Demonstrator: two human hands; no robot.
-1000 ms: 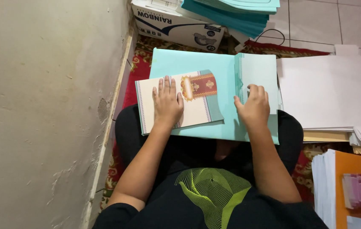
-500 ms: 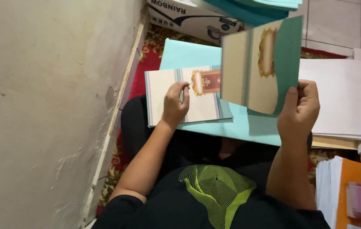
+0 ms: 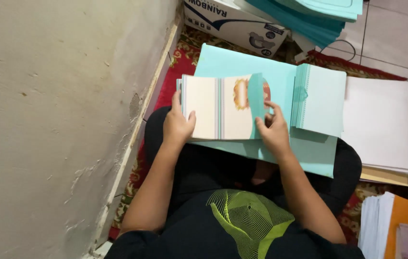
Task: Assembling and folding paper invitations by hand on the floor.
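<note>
- Two hands work one stack of printed cards (image 3: 216, 112) on the lap.
- Left hand (image 3: 177, 125): fingers together, pressed flat on its near-left corner.
- Right hand (image 3: 273, 132): fingertips pinching the teal sheet (image 3: 256, 98).
- Beneath lies a teal board (image 3: 271, 72); a teal stack (image 3: 319, 103) just right.

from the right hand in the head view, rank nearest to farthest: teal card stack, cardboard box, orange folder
1. teal card stack: just right of the right hand, on the lap board.
2. cardboard box: up at the top, past the board, by the wall.
3. orange folder: bottom right corner, on the floor piles.
</note>
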